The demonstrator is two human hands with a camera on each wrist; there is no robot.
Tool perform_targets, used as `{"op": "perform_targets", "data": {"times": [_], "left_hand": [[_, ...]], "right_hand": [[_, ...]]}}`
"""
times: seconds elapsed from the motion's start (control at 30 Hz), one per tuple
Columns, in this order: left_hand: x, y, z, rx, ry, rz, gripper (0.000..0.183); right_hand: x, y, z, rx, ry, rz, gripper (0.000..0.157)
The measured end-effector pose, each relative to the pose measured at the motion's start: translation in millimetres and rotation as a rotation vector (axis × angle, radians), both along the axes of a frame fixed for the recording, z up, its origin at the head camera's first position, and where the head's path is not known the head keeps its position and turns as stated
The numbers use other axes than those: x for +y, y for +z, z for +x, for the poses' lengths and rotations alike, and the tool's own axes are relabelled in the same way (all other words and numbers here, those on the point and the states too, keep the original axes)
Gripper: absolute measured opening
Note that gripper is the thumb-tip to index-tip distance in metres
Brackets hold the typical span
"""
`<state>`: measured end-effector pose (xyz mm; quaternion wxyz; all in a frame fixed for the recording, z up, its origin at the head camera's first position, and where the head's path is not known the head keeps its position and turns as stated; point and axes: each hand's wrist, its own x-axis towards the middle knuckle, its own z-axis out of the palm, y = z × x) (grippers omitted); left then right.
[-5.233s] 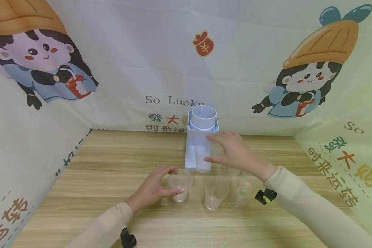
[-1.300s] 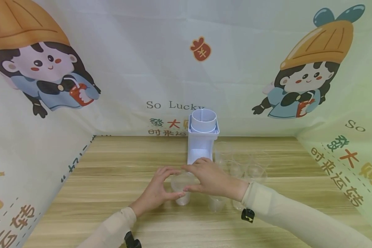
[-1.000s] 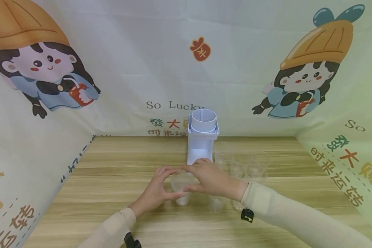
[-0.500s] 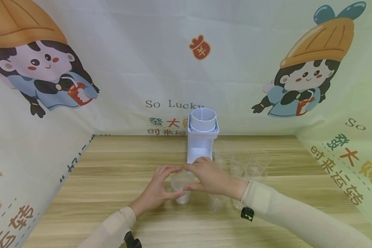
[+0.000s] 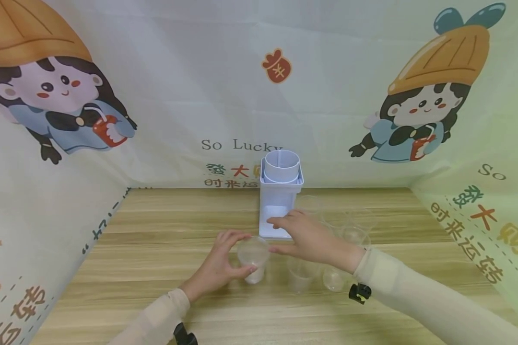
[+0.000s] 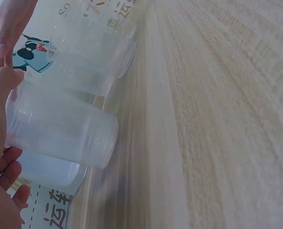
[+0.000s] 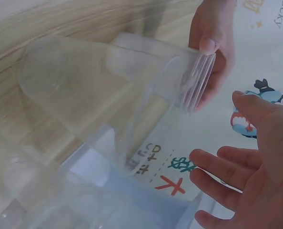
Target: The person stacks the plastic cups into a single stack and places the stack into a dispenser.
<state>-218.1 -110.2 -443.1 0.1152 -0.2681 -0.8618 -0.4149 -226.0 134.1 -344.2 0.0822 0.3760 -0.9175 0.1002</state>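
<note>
My left hand (image 5: 217,256) holds a small stack of clear plastic cups (image 5: 253,254) near the rim, thumb in front and fingers behind. Several rims nested close together show on this stack (image 7: 198,78) in the right wrist view. The stack stands upright on the wooden table, its base (image 6: 103,143) at the surface in the left wrist view. To its right my right hand (image 5: 312,237) hovers with fingers spread and nothing between them. Below that hand stands another clear cup (image 5: 301,278), partly hidden by it.
A pale blue-white dispenser-like stand (image 5: 278,194) with a round open tube on top stands behind the hands, near the back cloth. More clear cups (image 5: 334,278) stand to the right, some behind the right forearm. Printed cloth (image 5: 190,96) walls the table at back and sides.
Over five seconds ago my right hand was beside the stand; it later came to the stack's rim. Since half a second ago it has drawn back right. The left hand keeps its hold.
</note>
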Motion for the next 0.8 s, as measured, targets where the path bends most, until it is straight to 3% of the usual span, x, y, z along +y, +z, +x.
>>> {"op": "perform_targets", "data": {"times": [0.6,0.8], "left_hand": [[4.3,1.8,3.3,-0.022,0.014,-0.006,0.072],[5.0,2.8,3.8,-0.026,0.026,-0.006,0.071]], "right_hand": [[28.6,-13.7,10.4,-0.017,0.023,-0.008,0.055],[39.4,-15.4,14.1,-0.039,0.039,0.004,0.060]]}}
